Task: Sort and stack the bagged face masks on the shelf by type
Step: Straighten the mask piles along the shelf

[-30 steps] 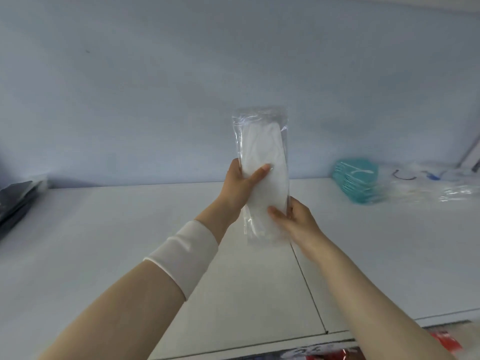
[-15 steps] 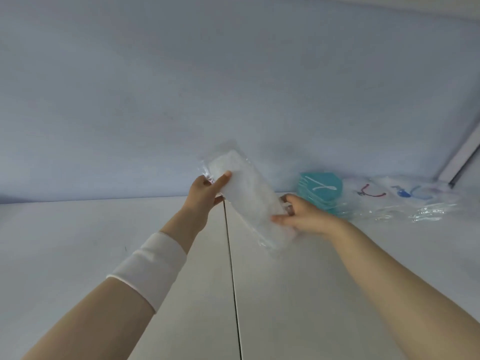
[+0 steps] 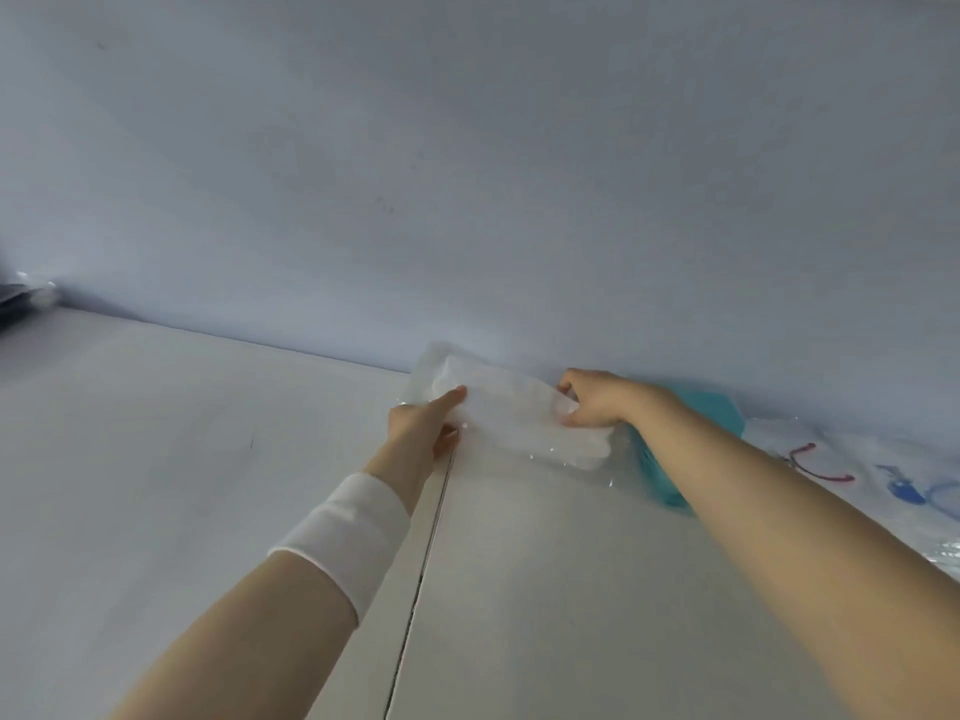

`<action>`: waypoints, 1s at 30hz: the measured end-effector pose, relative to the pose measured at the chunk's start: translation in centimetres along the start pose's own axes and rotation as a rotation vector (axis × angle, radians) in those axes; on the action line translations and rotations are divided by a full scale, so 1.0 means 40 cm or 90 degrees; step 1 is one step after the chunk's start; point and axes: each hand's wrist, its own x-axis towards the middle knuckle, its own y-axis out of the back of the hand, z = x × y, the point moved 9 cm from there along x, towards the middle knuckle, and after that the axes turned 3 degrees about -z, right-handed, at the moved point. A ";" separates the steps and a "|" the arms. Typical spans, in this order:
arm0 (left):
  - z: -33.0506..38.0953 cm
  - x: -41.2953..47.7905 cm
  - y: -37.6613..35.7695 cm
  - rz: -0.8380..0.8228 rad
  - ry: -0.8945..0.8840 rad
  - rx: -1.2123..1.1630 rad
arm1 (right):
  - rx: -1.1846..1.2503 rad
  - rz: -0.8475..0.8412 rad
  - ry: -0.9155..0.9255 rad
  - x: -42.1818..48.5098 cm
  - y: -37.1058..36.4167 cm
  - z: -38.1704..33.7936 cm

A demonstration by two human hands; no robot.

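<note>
Low against the back wall (image 3: 467, 174), the bagged white mask (image 3: 511, 420) lies tilted on the white shelf (image 3: 208, 459), pinched at its near end by the left hand (image 3: 423, 426) and gripped at its far end by the right hand (image 3: 597, 400). Just beside it sits a teal mask stack (image 3: 660, 475), partly hidden by the right forearm; clear bags (image 3: 857, 470) lie further right.

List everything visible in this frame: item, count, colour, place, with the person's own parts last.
bagged white mask: one, white in clear plastic, held at the shelf's back, near the wall
teal masks: one stack, teal, right of the white mask
clear bags: several, count unclear, red and blue marks, far right
dark items: unclear, far left edge
shelf: white, seam down its middle
wristband: one, white, left forearm
left hand: grips the bag's left end
right hand: grips its right end
</note>
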 end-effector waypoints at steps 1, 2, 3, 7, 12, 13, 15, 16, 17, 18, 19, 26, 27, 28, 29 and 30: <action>0.009 0.001 0.011 0.013 -0.002 0.045 | -0.011 -0.003 0.009 0.009 -0.006 0.003; 0.023 0.010 0.024 0.025 -0.021 0.087 | -0.015 -0.005 0.016 0.015 -0.008 0.005; 0.042 0.014 0.036 0.041 -0.042 0.125 | -0.019 -0.004 0.023 0.019 -0.007 0.006; 0.091 0.025 0.060 0.078 -0.098 0.326 | -0.051 0.006 0.032 0.032 0.002 0.007; 0.092 0.021 0.021 0.069 -0.123 0.465 | -0.076 0.068 -0.001 0.041 0.012 0.027; 0.089 0.019 0.019 0.076 -0.125 0.454 | -0.077 0.077 -0.001 0.038 0.011 0.028; 0.090 0.011 0.015 0.085 -0.124 0.465 | -0.103 0.113 0.006 0.032 0.017 0.026; 0.090 0.015 0.013 0.089 -0.127 0.481 | -0.125 0.127 0.010 0.028 0.020 0.024; 0.091 0.016 0.007 0.087 -0.131 0.502 | -0.143 0.132 0.011 0.025 0.018 0.023; 0.094 0.013 -0.001 0.085 -0.138 0.531 | -0.160 0.129 0.009 0.023 0.012 0.023; 0.094 0.009 -0.007 0.085 -0.142 0.562 | -0.180 0.122 0.006 0.022 0.005 0.024; 0.138 -0.032 -0.024 0.133 -0.225 0.777 | -0.195 0.195 -0.026 -0.006 0.025 0.011; 0.158 -0.048 -0.027 0.132 -0.261 0.804 | -0.178 0.229 -0.026 -0.018 0.040 -0.003; 0.178 -0.065 -0.030 0.129 -0.295 0.838 | -0.163 0.261 -0.019 -0.031 0.053 -0.023; 0.197 -0.078 -0.030 0.126 -0.328 0.876 | -0.151 0.285 -0.008 -0.041 0.062 -0.047; 0.215 -0.093 -0.027 0.122 -0.357 0.917 | -0.138 0.297 0.003 -0.049 0.067 -0.075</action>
